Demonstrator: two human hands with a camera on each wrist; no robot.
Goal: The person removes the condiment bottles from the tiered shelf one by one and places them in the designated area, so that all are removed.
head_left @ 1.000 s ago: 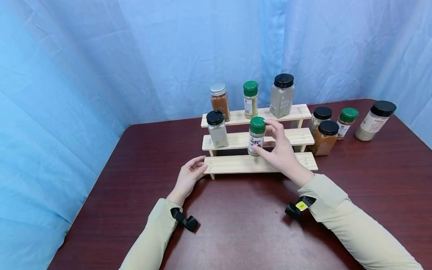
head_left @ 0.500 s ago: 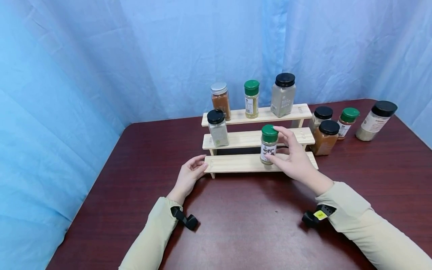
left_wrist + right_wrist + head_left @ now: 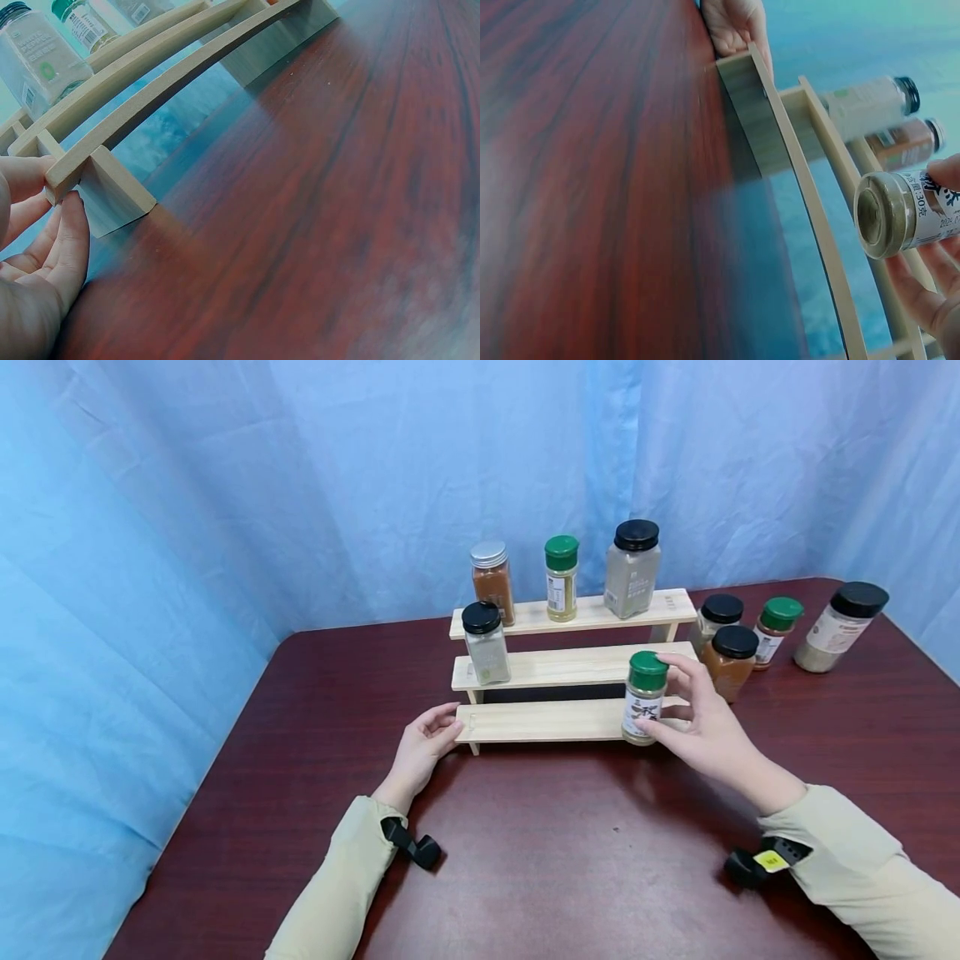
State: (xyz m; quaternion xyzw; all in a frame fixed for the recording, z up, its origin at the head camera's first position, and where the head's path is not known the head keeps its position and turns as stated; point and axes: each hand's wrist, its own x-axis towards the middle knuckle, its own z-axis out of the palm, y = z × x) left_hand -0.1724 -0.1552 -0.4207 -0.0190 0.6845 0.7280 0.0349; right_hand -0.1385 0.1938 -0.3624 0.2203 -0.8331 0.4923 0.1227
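Note:
My right hand (image 3: 693, 718) grips a green-capped spice jar (image 3: 643, 697) with a white label, held just above the right part of the lowest step of a three-step wooden rack (image 3: 540, 723). In the right wrist view the spice jar (image 3: 900, 211) shows its round base, lifted clear of the rack (image 3: 810, 202). My left hand (image 3: 422, 750) rests against the left end of the lowest step, its fingers (image 3: 64, 240) touching the rack (image 3: 97, 154) there.
A black-capped jar (image 3: 485, 643) stands on the middle step; three jars (image 3: 561, 578) line the top step. Several more jars (image 3: 757, 631) stand on the dark red table (image 3: 570, 852) right of the rack. Blue curtain (image 3: 225, 485) behind.
My right hand has carried the green-capped jar rightward and down, from the middle of the rack to its lower right. The left hand has stayed in place.

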